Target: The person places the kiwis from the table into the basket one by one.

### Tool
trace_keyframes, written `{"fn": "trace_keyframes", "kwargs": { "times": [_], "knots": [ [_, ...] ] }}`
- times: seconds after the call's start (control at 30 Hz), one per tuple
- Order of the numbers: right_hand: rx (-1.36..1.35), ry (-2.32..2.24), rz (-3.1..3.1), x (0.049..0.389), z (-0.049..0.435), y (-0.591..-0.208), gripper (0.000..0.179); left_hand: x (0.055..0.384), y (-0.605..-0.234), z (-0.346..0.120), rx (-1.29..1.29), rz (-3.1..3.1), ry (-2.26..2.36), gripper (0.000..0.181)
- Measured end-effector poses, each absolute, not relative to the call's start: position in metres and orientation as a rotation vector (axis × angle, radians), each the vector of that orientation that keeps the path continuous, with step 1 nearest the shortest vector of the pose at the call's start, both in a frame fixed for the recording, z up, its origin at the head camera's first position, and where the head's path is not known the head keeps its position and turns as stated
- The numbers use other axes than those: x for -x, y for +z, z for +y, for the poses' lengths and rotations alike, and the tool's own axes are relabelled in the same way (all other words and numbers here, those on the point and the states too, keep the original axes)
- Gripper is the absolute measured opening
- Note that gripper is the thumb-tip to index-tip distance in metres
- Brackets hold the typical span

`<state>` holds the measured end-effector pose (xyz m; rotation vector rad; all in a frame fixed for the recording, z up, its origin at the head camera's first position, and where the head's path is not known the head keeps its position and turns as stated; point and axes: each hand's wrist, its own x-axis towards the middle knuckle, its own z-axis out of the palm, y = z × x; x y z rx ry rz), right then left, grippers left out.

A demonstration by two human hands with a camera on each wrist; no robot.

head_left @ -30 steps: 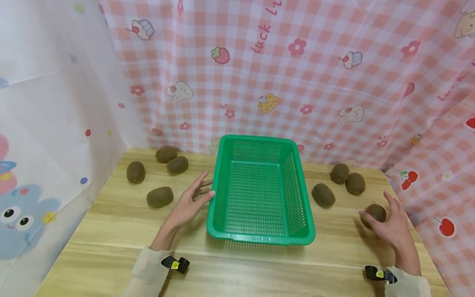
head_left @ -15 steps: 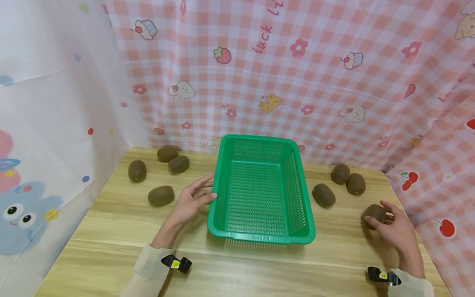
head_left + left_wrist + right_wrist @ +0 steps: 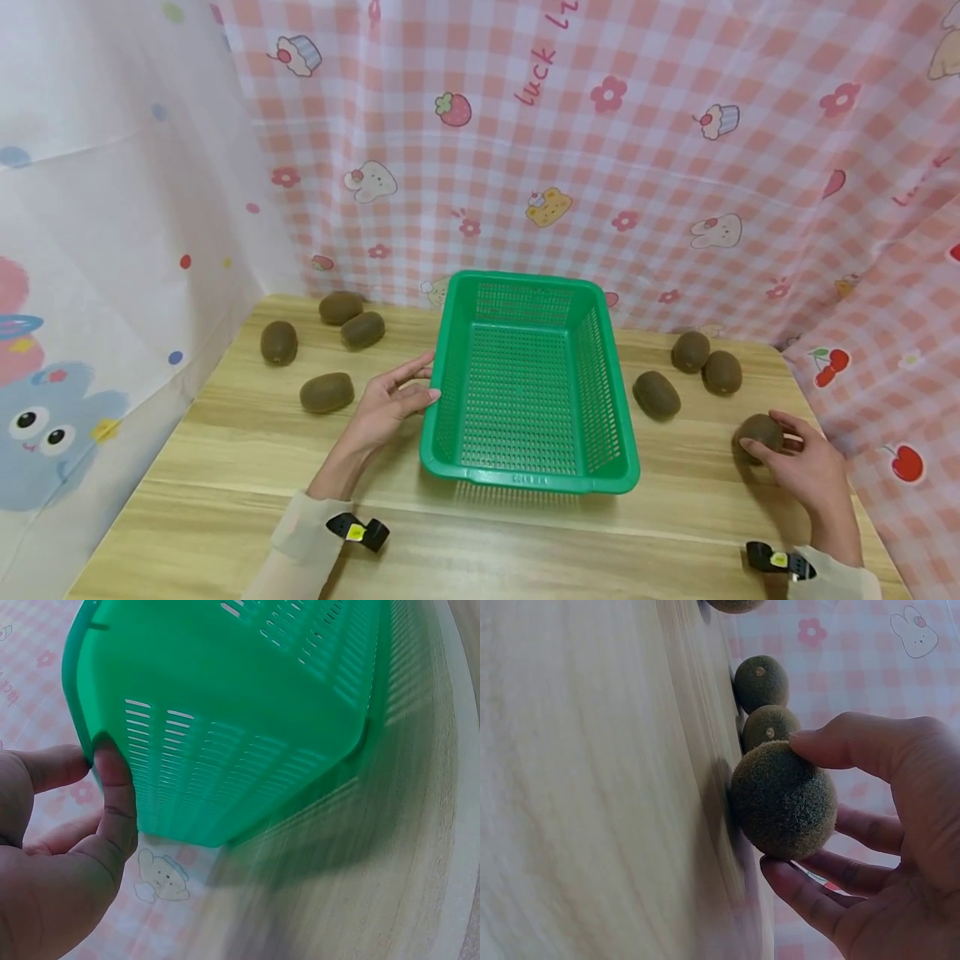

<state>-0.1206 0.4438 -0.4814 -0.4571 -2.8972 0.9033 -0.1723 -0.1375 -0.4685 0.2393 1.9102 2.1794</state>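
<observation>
A green plastic basket [image 3: 528, 482] with slotted walls stands mid-table, nothing inside it. My left hand [image 3: 386, 404] pinches its left rim; in the left wrist view the thumb and fingers [image 3: 114, 780] grip either side of that rim. Over on the right, my right hand [image 3: 810, 467] holds a brown fuzzy kiwi [image 3: 761, 437] between thumb and fingers. Close up in the right wrist view, the thumb lies on one side of this kiwi [image 3: 781, 801] and the fingertips on the other, close over the table.
Right of the basket lie a single kiwi [image 3: 657, 395] and two touching ones, nearer kiwi [image 3: 722, 372] included. Several more, such as the kiwi [image 3: 327, 392], lie left on the wooden table [image 3: 225, 500]. A checked pink curtain [image 3: 480, 150] hangs behind.
My right hand's fingers have closed in from around the kiwi to a pinch on it. The left hand has settled onto the basket's rim. The basket stays put.
</observation>
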Motion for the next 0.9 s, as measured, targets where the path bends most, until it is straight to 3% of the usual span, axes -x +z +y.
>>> {"fn": "trace_keyframes", "kwargs": {
  "times": [0.9],
  "knots": [
    [0.349, 1.038, -2.665, 0.119, 0.393, -0.431, 0.076, 0.172, -0.471, -0.135, -0.207, 1.918, 2.199, 0.062]
  ]
}}
